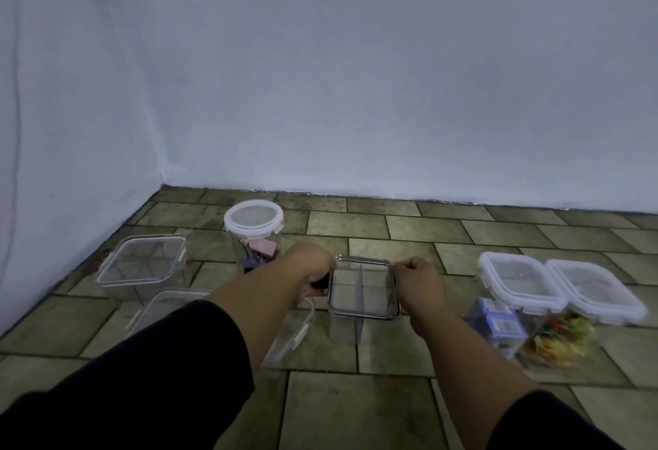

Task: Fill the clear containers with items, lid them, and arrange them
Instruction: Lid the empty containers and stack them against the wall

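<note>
A clear square container (363,289) with an inner divider stands open-topped on the tiled floor in the middle. My left hand (313,268) is at its left rim, closed around a small dark item. My right hand (416,278) pinches the container's right rim near the far corner. A round clear jar (254,236) with a white lid, holding pink and purple items, stands behind my left hand. Two lidded square containers (520,282) (594,289) at the right hold a blue box and colourful items.
A clear square container (142,264) with a clear lid stands at the left. Another clear container (295,325) lies partly hidden under my left forearm. White walls close the floor at the back and left. Dark sleeves cover both upper arms.
</note>
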